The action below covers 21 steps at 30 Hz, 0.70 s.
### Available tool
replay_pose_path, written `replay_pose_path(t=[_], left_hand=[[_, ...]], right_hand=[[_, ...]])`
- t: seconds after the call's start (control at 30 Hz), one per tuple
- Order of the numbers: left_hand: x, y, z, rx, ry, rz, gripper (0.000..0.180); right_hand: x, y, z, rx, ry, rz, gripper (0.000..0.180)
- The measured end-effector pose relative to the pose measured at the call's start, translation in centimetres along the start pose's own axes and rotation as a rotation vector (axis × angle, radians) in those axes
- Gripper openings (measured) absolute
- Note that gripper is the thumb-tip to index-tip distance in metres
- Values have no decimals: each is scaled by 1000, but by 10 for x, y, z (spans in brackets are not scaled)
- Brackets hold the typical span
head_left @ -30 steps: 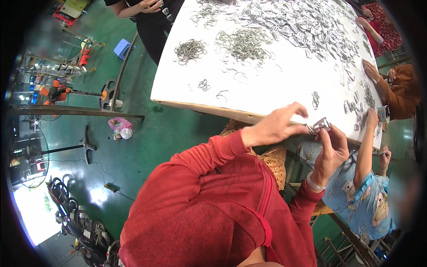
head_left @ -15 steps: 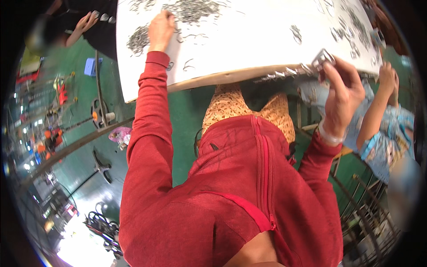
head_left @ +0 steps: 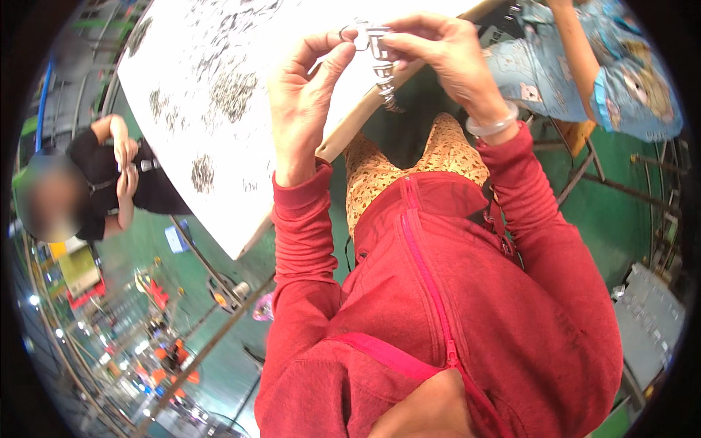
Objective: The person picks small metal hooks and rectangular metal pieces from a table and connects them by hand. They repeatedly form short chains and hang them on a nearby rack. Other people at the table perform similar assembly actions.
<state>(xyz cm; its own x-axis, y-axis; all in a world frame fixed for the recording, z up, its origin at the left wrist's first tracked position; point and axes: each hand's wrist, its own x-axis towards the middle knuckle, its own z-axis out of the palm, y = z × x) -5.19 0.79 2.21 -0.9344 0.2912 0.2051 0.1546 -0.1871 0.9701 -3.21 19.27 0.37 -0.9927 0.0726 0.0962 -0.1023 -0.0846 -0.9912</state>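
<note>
Head view: your two hands meet just above the table edge, both raised in front of your chest. Your left hand (head_left: 303, 102) has its thumb and forefinger pinched on a small wire ring (head_left: 349, 33) at the left end of the metal piece (head_left: 378, 45), with the other fingers curled loosely below the pinch. Your right hand (head_left: 445, 55) closes on the same piece from the other side, fingertips pressed on its shiny, boxy top. So both hands are closed on the piece, which sits between the two pinches.

Below your right fingertips a short chain (head_left: 385, 87) of small silvery links hangs from the piece, dangling down past the table edge toward your lap. A pale bangle (head_left: 493, 124) circles your right wrist, just under the grip, where the red sleeve (head_left: 540, 212) begins.

Behind and to the left of your hands lies the white table (head_left: 241, 190), with dark heaps of small metal parts (head_left: 232, 91) scattered over it, well apart from your grip. Across the table to the left, a person in black (head_left: 120, 175) holds both hands together near the chest. To the right of your grip sits another person in a light blue printed top (head_left: 584, 66).
</note>
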Motion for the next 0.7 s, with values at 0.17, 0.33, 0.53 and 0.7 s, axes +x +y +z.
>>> replay_pose_path(t=[0.17,0.33,0.53,0.7], left_hand=[[8,-23,15,279,24,176,11],[-3,-23,20,113,10,-22,11],[-20,-15,7,-84,-160,-172,12],[-33,-26,4,14,-178,-81,8]], right_hand=[[-2,-3,3,25,32,-76,18],[-8,-4,-1,-190,-45,-84,19],[21,-16,-28,-74,-178,165,18],[135,42,-15,-187,-197,93,25]])
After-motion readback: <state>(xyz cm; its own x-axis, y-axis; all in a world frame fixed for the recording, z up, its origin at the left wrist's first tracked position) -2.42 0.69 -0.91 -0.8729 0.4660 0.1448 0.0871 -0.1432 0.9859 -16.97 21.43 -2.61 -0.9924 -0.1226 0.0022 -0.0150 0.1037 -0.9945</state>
